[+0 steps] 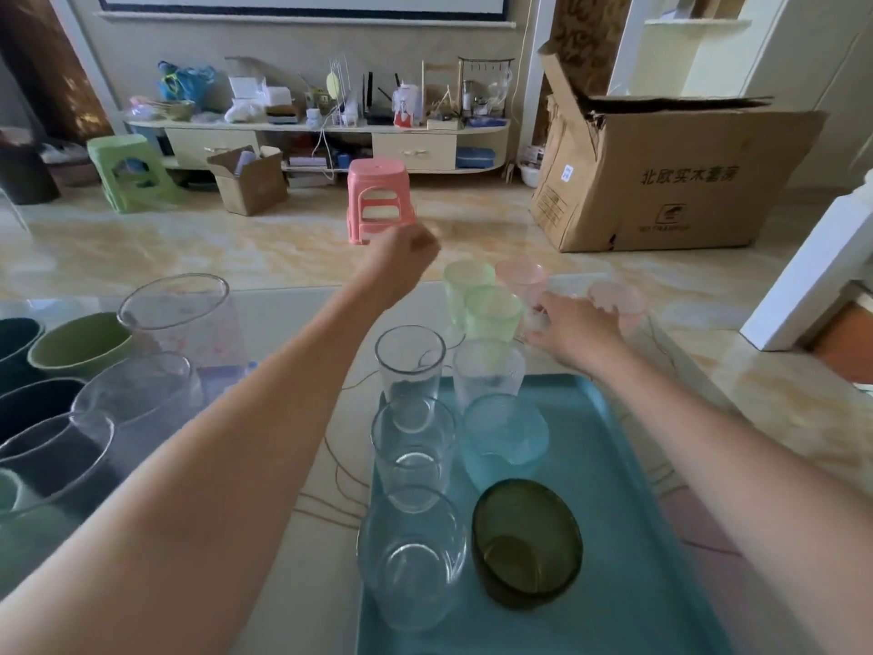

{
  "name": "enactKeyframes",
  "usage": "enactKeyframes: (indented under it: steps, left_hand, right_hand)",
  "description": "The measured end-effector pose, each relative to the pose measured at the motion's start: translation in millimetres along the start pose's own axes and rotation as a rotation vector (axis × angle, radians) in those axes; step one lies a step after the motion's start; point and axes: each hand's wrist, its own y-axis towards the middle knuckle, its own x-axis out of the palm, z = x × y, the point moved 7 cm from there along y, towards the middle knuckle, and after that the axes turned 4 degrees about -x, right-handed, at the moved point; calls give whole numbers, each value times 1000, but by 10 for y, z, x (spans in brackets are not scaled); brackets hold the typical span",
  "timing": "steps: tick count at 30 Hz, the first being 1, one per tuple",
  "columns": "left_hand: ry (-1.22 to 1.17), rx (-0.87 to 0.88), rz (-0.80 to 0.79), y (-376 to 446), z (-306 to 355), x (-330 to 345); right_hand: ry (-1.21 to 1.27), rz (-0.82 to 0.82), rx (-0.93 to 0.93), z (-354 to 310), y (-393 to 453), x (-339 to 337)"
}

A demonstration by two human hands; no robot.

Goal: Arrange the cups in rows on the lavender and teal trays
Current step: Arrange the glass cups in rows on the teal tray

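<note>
Teal plastic is filling the lower right: the teal tray (628, 489) is lying under the right forearm, carrying two rows of cups. Three clear glasses (410, 446) are lining up between the forearms, nearest the left arm; beside them a frosted cup (489, 371), a pale blue cup (505, 434) and a dark green glass (526, 543) are forming the second row. The right hand (574, 330) is reaching past the tray's far edge, fingers curling around a pink cup (524, 288); a second pink cup (619, 300) is sitting just beyond its knuckles. Two light green cups (482, 300) are crowding between the hands, touching one another. The left hand (401, 262) is hovering above the table, clenched and holding nothing. Left of the left arm, large clear vessels (175, 314), a green bowl (78, 345) and dark bowls (19, 338) are standing packed together. Far beyond the hands, a pink stool (378, 200) and a green stool (125, 172) are sitting on the floor. Beyond the right hand, a big cardboard box (671, 177) is showing printed Chinese characters and a logo, too blurred to read confidently.
</note>
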Motion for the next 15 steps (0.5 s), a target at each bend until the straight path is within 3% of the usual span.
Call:
enactKeyframes:
  steps: [3, 6, 11, 15]
  left_hand:
    - [482, 106, -297, 139, 375, 454]
    - [668, 105, -424, 173, 433, 709]
    - [683, 3, -477, 160, 263, 922]
    - [659, -14, -340, 117, 319, 725]
  right_hand:
    - [88, 86, -83, 6, 68, 141]
    - [147, 198, -180, -9, 134, 167]
    - [226, 167, -199, 16, 222, 213]
    - [188, 99, -165, 3, 195, 184]
